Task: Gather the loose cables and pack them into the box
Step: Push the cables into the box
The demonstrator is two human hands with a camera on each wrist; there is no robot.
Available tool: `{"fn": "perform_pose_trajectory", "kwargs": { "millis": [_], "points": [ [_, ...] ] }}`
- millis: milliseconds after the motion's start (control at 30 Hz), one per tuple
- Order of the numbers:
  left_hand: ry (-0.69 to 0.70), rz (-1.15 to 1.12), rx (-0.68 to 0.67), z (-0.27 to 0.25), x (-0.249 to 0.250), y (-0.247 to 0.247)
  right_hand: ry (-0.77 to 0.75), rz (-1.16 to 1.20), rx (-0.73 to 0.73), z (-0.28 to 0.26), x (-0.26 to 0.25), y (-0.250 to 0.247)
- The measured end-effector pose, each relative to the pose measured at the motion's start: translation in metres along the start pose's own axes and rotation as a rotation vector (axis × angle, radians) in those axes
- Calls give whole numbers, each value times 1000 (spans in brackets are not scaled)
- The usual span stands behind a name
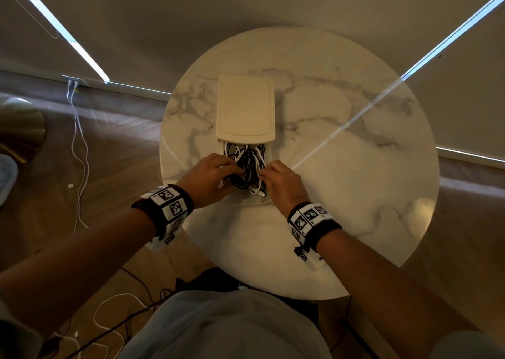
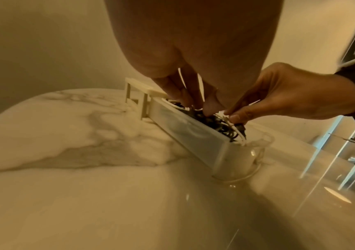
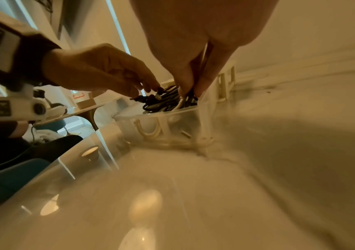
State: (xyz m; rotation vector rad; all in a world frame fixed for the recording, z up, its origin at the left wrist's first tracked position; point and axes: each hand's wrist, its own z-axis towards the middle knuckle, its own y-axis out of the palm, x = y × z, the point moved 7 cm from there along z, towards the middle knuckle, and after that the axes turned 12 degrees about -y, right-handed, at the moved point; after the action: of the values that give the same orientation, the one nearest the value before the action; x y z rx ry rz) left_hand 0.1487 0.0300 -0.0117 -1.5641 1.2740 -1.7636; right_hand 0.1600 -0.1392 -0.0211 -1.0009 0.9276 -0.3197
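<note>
Round marble table (image 1: 341, 167); clear box (image 1: 269, 155) mid-table, lid (image 1: 245, 109) slid back, cables (image 1: 247, 164) heaped inside. Left hand (image 1: 210, 179) and right hand (image 1: 282, 185) fingers curled into cables. Left wrist: right fingers (image 2: 239, 116) pinching white cable. Right wrist: left fingers (image 3: 149, 84) gripping black cables.

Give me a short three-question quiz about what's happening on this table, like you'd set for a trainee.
1. True or false: the cream plastic lid fully covers the clear plastic box.
2. Which hands are in the tangle of black and white cables? A) left only B) right only C) both
3. What surface does the box sit on?

Key: 1. False, it is slid back and the cables show. 2. C, left hand and right hand. 3. The round white marble table.
</note>
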Motion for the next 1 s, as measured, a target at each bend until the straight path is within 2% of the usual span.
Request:
{"fn": "perform_pose_trajectory", "kwargs": {
  "millis": [133,300,400,533,667,800,1000],
  "points": [
    [43,-1,-73,-2,-1,-4,12,-62,-72,1,-1,11],
    [-94,-36,-150,8,-1,0,66,-43,-30,4,-1,11],
    [-102,-12,-124,12,2,4,175,35,4,-1,6,12],
    [-86,66,-92,16,6,6,195,62,-3,-10,8,24],
    [-42,58,-43,12,4,8,17,-18,48,-17,-15,28],
    [-62,-122,-17,11,-6,3,-61,-145,33,-26,-20,39],
    [-134,-231,160,22,-17,-20,-125,-246,-11,-28,-33,40]
  ]
}}
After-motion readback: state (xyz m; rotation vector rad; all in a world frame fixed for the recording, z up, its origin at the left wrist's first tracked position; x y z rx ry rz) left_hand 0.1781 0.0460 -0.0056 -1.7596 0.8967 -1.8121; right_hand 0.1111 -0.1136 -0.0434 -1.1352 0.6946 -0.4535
